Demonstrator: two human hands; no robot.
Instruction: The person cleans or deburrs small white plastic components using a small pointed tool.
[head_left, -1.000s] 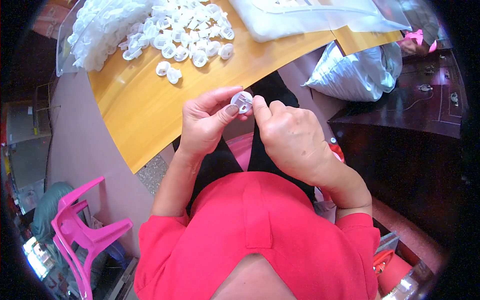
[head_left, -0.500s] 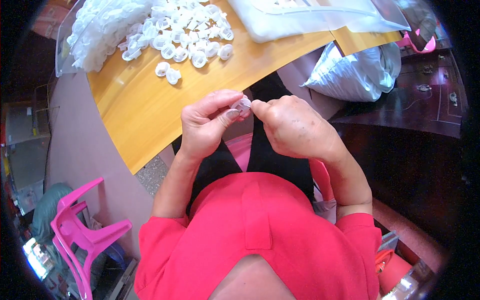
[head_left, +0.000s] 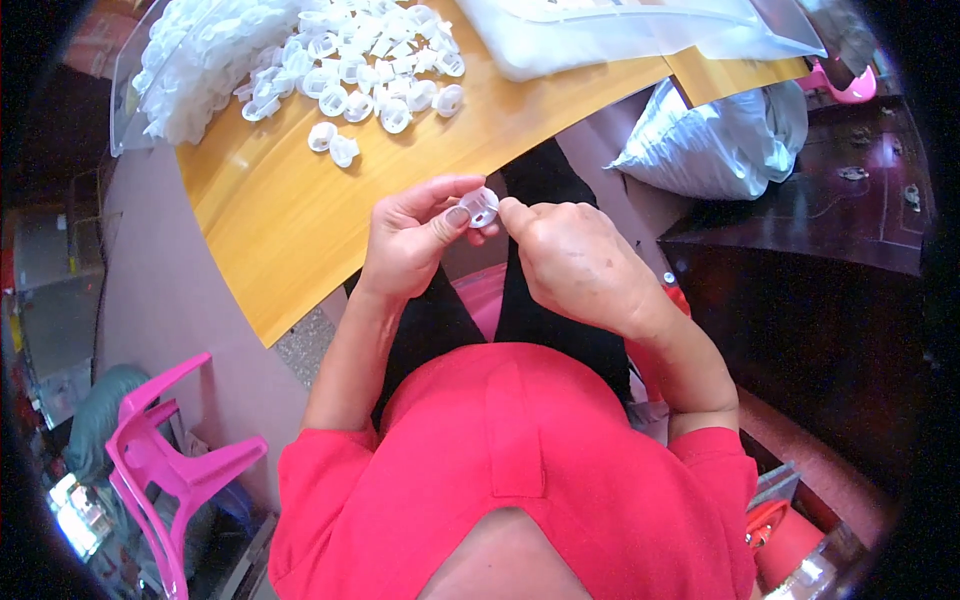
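Observation:
Between the thumb and fingers of my left hand (head_left: 415,235) is a small round translucent plastic part (head_left: 482,204), held just off the table's near edge above my lap. It looks like a shallow cup with a slot in its side. My right hand (head_left: 590,255) is closed, its thumb and forefinger pinched against the part's right rim. Whatever sits in that pinch is too small or hidden to name. On the table, a pile of similar plastic parts (head_left: 360,75) lies spread out, with two of them (head_left: 333,143) apart at the near side.
The wooden table (head_left: 250,240) curves across the front. A clear bin full of such parts (head_left: 205,70) stands at its far left, and a translucent tray (head_left: 620,50) at the far right. Beyond the edge sits a white sack (head_left: 710,145). A pink plastic chair (head_left: 180,460) is at lower left.
The plastic part has turned in my left fingers, so more of its hollow side shows. My right hand has shifted slightly nearer to me, still pinched at its rim.

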